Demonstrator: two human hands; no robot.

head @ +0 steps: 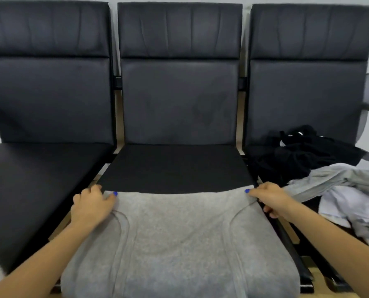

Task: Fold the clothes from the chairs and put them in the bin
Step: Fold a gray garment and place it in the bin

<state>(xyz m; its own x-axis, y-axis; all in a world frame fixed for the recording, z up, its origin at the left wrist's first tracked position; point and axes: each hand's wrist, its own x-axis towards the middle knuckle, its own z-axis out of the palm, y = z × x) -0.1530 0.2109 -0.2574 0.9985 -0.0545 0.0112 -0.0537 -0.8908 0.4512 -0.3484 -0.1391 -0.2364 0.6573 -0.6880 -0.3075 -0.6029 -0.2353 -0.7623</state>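
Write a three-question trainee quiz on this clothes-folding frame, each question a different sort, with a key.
1. True or false: the grey garment lies spread on the middle chair's seat.
2. Which chair holds the pile of unfolded clothes? A) left B) middle C) right
3. Fill in: the left hand and right hand each hold the garment's far ____.

Key:
1. True.
2. C, the right chair holds black, grey and white pieces.
3. Corners, one hand at each end of the far edge.
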